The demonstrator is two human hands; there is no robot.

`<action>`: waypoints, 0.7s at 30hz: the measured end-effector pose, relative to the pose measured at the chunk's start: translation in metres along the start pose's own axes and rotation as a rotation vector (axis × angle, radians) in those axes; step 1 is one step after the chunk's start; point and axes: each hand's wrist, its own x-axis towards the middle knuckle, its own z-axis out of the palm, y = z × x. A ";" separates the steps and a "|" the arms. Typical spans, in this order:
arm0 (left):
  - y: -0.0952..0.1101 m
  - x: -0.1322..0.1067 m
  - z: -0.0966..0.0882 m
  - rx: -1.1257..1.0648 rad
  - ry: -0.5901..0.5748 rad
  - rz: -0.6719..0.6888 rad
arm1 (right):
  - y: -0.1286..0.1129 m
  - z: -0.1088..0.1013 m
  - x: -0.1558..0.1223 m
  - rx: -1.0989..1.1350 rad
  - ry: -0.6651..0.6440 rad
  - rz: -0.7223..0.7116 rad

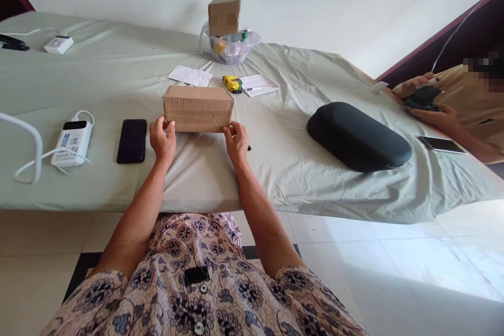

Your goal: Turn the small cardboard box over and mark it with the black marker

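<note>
A brown cardboard box [198,107] is in front of me at the table's middle, its long side facing me. My left hand [163,137] grips its lower left corner, thumb on the near face. At the lower right corner, my right hand [237,139] holds the box between thumb and fingers. A small dark tip of something [249,147] shows beside my right hand; its kind is hidden. Behind the box lie a yellow and green tape measure [232,83], a folded white paper [190,75] and another paper [258,85] with a pen on it.
A black phone [132,140] and a white power bank [71,143] with cables lie to the left. A clear plastic basket [236,52] carries a smaller cardboard box [224,14]. At right are a black case [358,136], another phone [441,145] and a person [452,115] holding a dark object.
</note>
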 end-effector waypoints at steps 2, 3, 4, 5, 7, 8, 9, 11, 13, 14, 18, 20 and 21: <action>0.001 -0.002 0.000 -0.044 0.028 0.045 | -0.004 -0.001 -0.002 0.025 0.058 -0.041; 0.001 -0.003 0.001 -0.066 0.029 0.068 | -0.007 0.000 -0.004 0.027 0.081 -0.057; 0.003 -0.005 0.002 -0.088 0.026 0.086 | -0.009 0.001 -0.005 0.018 0.098 -0.070; 0.005 -0.008 0.004 -0.106 0.018 0.099 | -0.012 0.003 -0.008 0.000 0.112 -0.079; 0.010 -0.015 0.007 -0.133 0.001 0.109 | -0.016 0.008 -0.012 -0.052 0.135 -0.080; 0.013 -0.018 0.008 -0.138 -0.003 0.108 | -0.019 0.010 -0.013 -0.077 0.145 -0.073; 0.016 -0.021 0.010 -0.134 -0.002 0.108 | -0.021 0.013 -0.014 -0.097 0.152 -0.064; 0.021 -0.026 0.011 -0.116 0.008 0.109 | -0.024 0.017 -0.016 -0.121 0.156 -0.044; 0.024 -0.028 0.012 -0.102 0.018 0.102 | -0.024 0.018 -0.016 -0.125 0.151 -0.030; 0.025 -0.028 0.012 -0.100 0.020 0.095 | -0.024 0.018 -0.015 -0.118 0.148 -0.030; 0.020 -0.023 0.009 -0.122 0.019 0.070 | -0.018 0.014 -0.013 -0.042 0.123 -0.112; 0.017 -0.020 0.008 -0.144 0.007 0.063 | -0.016 0.011 -0.013 0.003 0.130 -0.179; 0.015 -0.019 0.008 -0.161 -0.004 0.053 | -0.016 0.010 -0.013 0.019 0.137 -0.210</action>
